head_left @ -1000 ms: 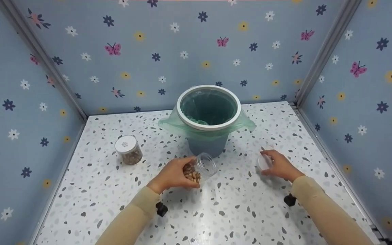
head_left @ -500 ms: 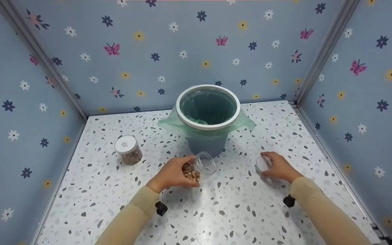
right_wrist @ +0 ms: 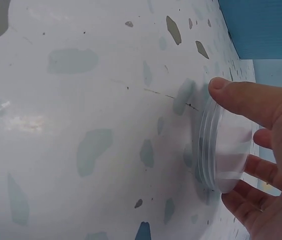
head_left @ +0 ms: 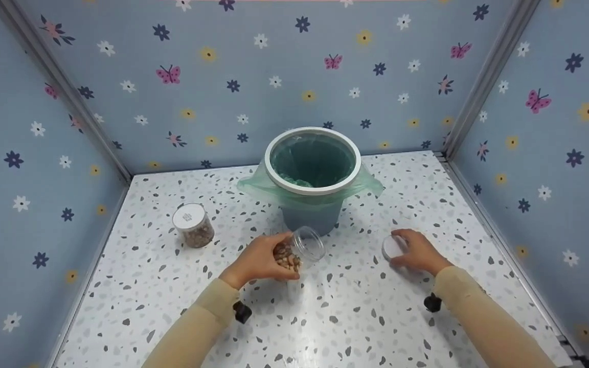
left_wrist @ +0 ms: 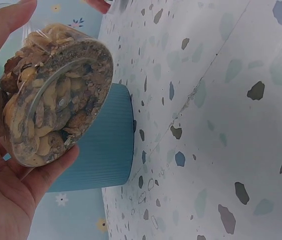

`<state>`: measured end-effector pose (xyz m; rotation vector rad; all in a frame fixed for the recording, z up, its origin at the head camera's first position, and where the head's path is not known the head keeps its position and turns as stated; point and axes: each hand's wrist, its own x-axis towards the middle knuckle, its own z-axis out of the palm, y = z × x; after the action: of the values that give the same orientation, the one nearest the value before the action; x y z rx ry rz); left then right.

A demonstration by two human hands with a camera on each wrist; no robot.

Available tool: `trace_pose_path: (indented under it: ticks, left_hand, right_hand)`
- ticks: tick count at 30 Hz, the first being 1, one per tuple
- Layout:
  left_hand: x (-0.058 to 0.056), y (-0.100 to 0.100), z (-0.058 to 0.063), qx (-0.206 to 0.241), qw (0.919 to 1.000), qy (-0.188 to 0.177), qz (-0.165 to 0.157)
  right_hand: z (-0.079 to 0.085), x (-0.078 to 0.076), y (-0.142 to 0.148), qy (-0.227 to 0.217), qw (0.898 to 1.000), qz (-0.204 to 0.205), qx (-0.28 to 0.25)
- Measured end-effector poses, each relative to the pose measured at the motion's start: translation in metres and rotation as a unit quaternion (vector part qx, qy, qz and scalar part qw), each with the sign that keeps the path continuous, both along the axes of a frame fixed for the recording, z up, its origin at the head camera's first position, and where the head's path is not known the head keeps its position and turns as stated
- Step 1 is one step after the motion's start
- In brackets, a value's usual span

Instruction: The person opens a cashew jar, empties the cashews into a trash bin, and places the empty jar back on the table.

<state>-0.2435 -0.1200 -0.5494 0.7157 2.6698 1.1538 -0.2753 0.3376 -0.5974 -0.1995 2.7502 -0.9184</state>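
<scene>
Floral walls [head_left: 253, 56] enclosed a speckled white surface [head_left: 371, 322], with a green-lined bin [head_left: 312, 220] standing at its far middle. Nearer, the fingers of the left hand [head_left: 259, 259] curled around a tilted, open jar [head_left: 299, 250]; a capped jar [head_left: 197, 234] stood at left. At right, the fingers of the right hand [head_left: 417, 250] pinched a white lid [head_left: 392, 248], its contact with the surface unclear. Apparently one jar's uncapping was done, its brown pieces [left_wrist: 56, 100] not yet out; the capped one looked unopened.

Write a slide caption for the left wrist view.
Left hand holding a clear jar of brownish, nut-like pieces, with a ribbed blue bin behind it.
</scene>
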Motion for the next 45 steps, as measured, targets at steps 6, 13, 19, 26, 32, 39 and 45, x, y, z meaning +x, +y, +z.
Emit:
trace_pose_path:
  ticks: [6, 13, 19, 26, 32, 39, 45]
  left_hand:
    - [-0.004, -0.001, 0.000, -0.003, 0.9998, 0.019, -0.007]
    - [-0.006, -0.003, 0.002, 0.001, 0.9997, 0.024, -0.009]
    - [-0.006, -0.004, 0.003, 0.001, 0.9996, 0.027, -0.011]
    - [-0.007, -0.005, 0.007, 0.005, 0.9995, 0.027, -0.014]
    - [-0.009, -0.007, 0.012, 0.006, 0.9988, 0.042, -0.022]
    - [-0.011, -0.010, 0.017, 0.005, 0.9981, 0.055, -0.027]
    - [-0.011, -0.012, 0.021, 0.005, 0.9992, 0.037, -0.016]
  right_hand:
    - [-0.005, -0.001, 0.002, -0.003, 1.000, -0.003, 0.001]
    - [-0.008, -0.003, 0.003, 0.009, 1.000, 0.013, 0.021]
    - [-0.009, -0.002, 0.002, -0.004, 1.000, 0.002, 0.015]
    - [-0.012, 0.000, 0.002, 0.000, 1.000, 0.001, 0.009]
    - [-0.011, 0.001, 0.003, 0.002, 1.000, 0.002, 0.007]
    - [-0.004, 0.000, 0.002, 0.010, 1.000, 0.002, -0.004]
    - [0.006, -0.003, 0.001, 0.004, 1.000, -0.010, -0.012]
